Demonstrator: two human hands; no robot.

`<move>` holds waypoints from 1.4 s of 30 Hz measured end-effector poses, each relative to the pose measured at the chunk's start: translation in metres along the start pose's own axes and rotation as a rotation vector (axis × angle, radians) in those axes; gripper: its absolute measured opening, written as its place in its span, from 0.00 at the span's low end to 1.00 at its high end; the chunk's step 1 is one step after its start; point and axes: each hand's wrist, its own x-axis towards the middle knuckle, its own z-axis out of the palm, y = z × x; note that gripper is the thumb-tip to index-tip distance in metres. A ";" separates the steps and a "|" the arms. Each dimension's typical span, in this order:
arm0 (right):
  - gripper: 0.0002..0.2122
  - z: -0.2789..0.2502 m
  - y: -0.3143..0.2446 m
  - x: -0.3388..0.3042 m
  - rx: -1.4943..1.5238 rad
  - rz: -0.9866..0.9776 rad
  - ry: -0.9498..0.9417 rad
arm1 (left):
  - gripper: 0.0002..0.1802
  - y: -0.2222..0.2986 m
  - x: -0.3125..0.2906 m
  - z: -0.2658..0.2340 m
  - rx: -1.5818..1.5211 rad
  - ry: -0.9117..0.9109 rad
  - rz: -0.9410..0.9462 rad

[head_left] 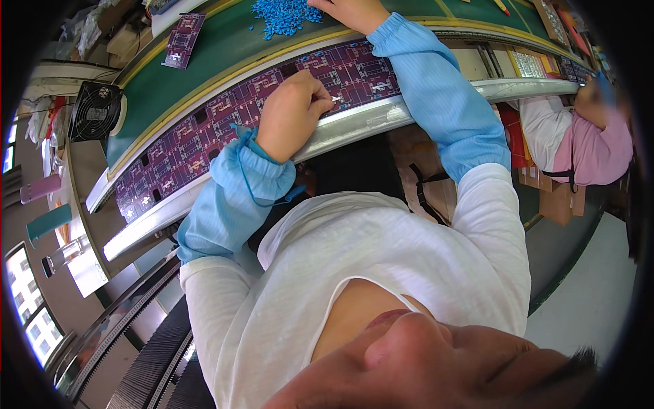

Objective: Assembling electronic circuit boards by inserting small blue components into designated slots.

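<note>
My left hand (291, 112) is over a row of purple circuit boards (231, 116) held along a metal rail. Its thumb and fingertips are pinched together at the board's near edge. Whatever sits between them is too small to make out. My right hand (353, 12) is farther off at the top edge, beside a heap of small blue components (283, 17) on the green belt (225, 41). One digit reaches toward the heap's right side; the other fingertips are cut off by the picture's edge. Both forearms wear light blue sleeve covers (443, 88).
A separate purple board (184, 41) lies on the belt at the far left. The near metal rail (361, 126) runs between me and the boards. A black fan (95, 111) stands at the left. Another person in pink (596, 150) sits at the right, near cardboard boxes (560, 203).
</note>
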 end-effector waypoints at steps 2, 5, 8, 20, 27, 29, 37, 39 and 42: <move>0.06 0.001 0.002 0.001 0.013 -0.039 0.021 | 0.06 0.005 -0.004 0.006 0.055 0.051 -0.020; 0.06 0.002 0.004 0.001 -0.025 -0.065 0.023 | 0.05 0.007 -0.006 0.012 0.073 0.111 -0.002; 0.06 0.001 0.003 0.001 0.053 -0.085 0.063 | 0.06 0.008 -0.006 0.012 0.085 0.114 -0.019; 0.05 -0.011 0.000 -0.003 0.062 -0.123 -0.006 | 0.05 0.016 -0.013 0.019 0.131 0.178 -0.019; 0.05 -0.062 -0.020 -0.090 0.200 -0.075 -0.248 | 0.05 0.027 -0.017 0.030 0.224 0.262 -0.038; 0.05 -0.081 -0.028 -0.116 0.170 -0.046 -0.325 | 0.05 0.027 -0.020 0.033 0.249 0.301 0.062; 0.03 -0.098 -0.033 -0.147 0.086 0.002 -0.424 | 0.03 0.028 -0.034 0.020 0.242 0.430 0.116; 0.05 -0.097 -0.034 -0.147 0.086 -0.030 -0.426 | 0.02 0.023 -0.040 0.011 0.239 0.450 0.073; 0.04 -0.097 -0.037 -0.147 0.087 -0.025 -0.426 | 0.02 0.011 -0.052 -0.006 0.464 0.532 0.053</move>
